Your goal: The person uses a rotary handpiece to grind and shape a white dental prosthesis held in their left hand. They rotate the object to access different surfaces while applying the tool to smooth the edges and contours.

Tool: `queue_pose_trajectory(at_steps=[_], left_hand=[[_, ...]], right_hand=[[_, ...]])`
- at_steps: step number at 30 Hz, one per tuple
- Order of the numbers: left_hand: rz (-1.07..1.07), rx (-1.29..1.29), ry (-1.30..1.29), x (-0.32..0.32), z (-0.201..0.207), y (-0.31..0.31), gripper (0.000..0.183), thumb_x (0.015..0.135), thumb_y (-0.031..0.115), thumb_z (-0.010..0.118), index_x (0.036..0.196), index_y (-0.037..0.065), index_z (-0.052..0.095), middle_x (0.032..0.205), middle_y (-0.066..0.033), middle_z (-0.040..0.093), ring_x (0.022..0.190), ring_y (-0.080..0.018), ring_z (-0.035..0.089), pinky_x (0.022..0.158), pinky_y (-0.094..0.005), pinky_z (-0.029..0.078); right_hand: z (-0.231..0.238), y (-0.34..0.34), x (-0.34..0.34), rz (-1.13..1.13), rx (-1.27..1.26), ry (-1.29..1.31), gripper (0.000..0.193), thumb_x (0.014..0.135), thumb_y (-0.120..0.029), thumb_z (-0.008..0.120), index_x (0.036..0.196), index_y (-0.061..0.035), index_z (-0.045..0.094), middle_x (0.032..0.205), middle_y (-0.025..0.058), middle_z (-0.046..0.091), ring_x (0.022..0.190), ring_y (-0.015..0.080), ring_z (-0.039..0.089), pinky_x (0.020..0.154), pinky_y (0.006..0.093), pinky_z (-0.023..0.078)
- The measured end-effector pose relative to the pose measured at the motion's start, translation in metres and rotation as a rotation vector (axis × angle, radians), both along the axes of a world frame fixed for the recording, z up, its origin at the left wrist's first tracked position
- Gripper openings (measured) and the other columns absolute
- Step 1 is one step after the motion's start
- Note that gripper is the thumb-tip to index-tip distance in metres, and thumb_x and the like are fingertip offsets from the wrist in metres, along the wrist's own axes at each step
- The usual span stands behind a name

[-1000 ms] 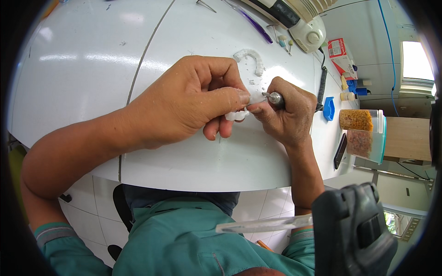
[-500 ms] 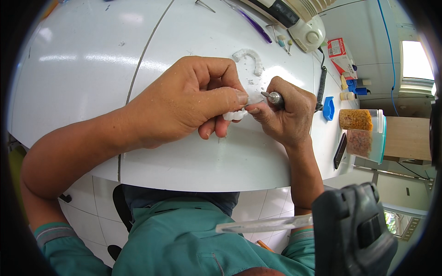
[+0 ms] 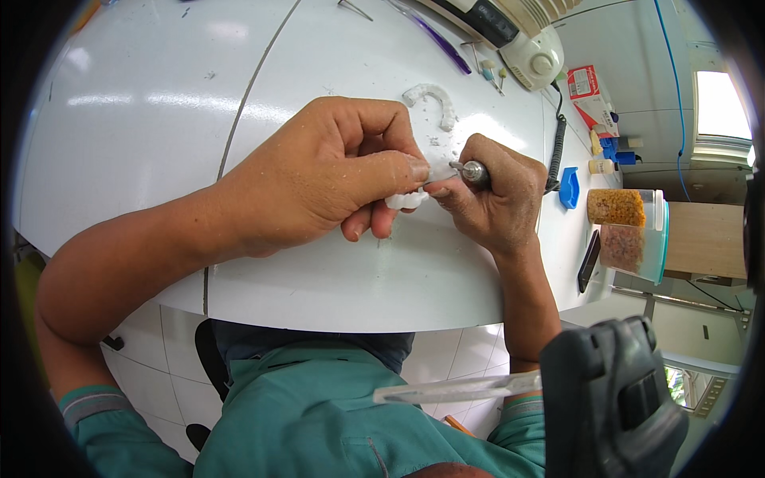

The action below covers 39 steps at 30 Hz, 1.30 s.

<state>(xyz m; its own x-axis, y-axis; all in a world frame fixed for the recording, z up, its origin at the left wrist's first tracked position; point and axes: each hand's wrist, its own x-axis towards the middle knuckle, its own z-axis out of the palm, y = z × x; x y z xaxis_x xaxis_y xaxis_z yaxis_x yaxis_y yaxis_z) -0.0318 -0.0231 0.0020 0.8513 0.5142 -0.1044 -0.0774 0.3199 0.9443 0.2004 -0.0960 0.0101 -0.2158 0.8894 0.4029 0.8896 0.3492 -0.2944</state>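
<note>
Over the table, my left hand (image 3: 335,171) pinches a white, lumpy, dental-looking piece (image 3: 407,200) between thumb and fingers; much of it is hidden by them. Close beside it, my right hand (image 3: 510,187) grips a metal rotary handpiece (image 3: 476,173). The handpiece's thin bur points left at the piece; whether the two touch, I cannot tell. My right thumb lies next to the piece. Just beyond the hands, a whitish arch-shaped dental splint (image 3: 441,103) lies on the table, with small crumbs near it. Dust coats my right hand.
The white table (image 3: 143,159) has a dark seam. At the far side are a purple pen (image 3: 434,38), small burs (image 3: 490,73) and a cream-coloured machine (image 3: 534,60). To the right stand a blue tray (image 3: 568,188), a dark phone (image 3: 589,260), a tub of orange bits (image 3: 617,208) and a red-white box (image 3: 591,99).
Both hands stay almost in place. The handpiece's bur has shifted very slightly to the left and down against the white piece.
</note>
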Motion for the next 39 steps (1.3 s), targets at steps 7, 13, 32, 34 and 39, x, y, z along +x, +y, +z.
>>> queue_pose_trajectory(at_steps=[7,13,32,34,39], left_hand=[[-0.002,-0.007,-0.006,0.0003,0.0000,-0.0008,0.016,0.103,0.019,0.062,0.097,0.005,0.059,0.081,-0.0058,0.068,0.057,-0.0032,0.061,0.042,-0.0148,0.044],[-0.002,-0.019,-0.006,0.0003,0.0029,0.0006,0.016,0.104,0.019,0.061,0.098,0.005,0.059,0.081,-0.0063,0.069,0.057,-0.0034,0.061,0.042,-0.0148,0.044],[0.074,0.008,-0.011,-0.0014,0.0034,-0.0029,0.016,0.101,0.021,0.066,0.098,0.007,0.060,0.083,-0.0046,0.069,0.059,-0.0023,0.062,0.045,-0.0149,0.045],[0.072,0.005,-0.007,-0.0019,0.0056,-0.0005,0.016,0.101,0.021,0.066,0.098,0.007,0.060,0.083,-0.0048,0.069,0.059,-0.0023,0.062,0.045,-0.0149,0.045],[0.062,0.011,-0.007,-0.0013,0.0038,0.0007,0.016,0.102,0.021,0.065,0.099,0.006,0.060,0.083,-0.0052,0.069,0.059,-0.0021,0.062,0.044,-0.0146,0.046]], right_hand=[[-0.0014,-0.0001,0.0008,0.006,0.022,-0.011,0.060,0.071,-0.060,0.088,0.065,-0.0095,0.056,0.052,0.0038,0.054,0.045,0.0147,0.053,0.041,0.0284,0.039],[-0.0001,0.0002,-0.0011,-0.003,0.019,0.007,0.059,0.072,-0.059,0.088,0.065,-0.0089,0.057,0.053,0.0035,0.055,0.045,0.0140,0.052,0.041,0.0284,0.038],[-0.0012,0.0000,0.0010,-0.003,0.027,0.014,0.057,0.072,-0.056,0.090,0.066,-0.0095,0.058,0.052,0.0022,0.054,0.045,0.0134,0.053,0.041,0.0273,0.038],[0.0001,0.0020,0.0001,-0.006,0.026,0.015,0.057,0.073,-0.056,0.090,0.066,-0.0093,0.058,0.052,0.0025,0.054,0.045,0.0138,0.053,0.041,0.0276,0.038],[0.0009,0.0016,-0.0013,-0.016,0.013,0.005,0.057,0.073,-0.056,0.089,0.066,-0.0087,0.058,0.053,0.0032,0.055,0.045,0.0142,0.053,0.041,0.0283,0.038]])
